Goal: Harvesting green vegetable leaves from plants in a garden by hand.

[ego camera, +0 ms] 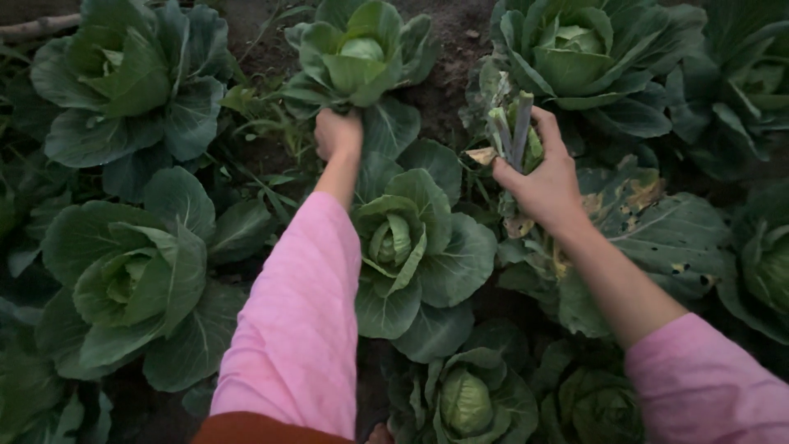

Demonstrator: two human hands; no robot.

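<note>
Pink sleeves [300,329] sit closest to us, both our arms stretched out over the cabbage bed. Our right hand [544,182] is clenched around a bunch of cut leaf stalks [514,131], held upright above a yellowed, hole-ridden leaf [649,226]. Our left hand [338,134] is closed at the base of the far cabbage [359,51]; what it grips we cannot tell. Between our arms sits a cabbage [399,242]. Dark soil [448,90] shows behind.
</note>
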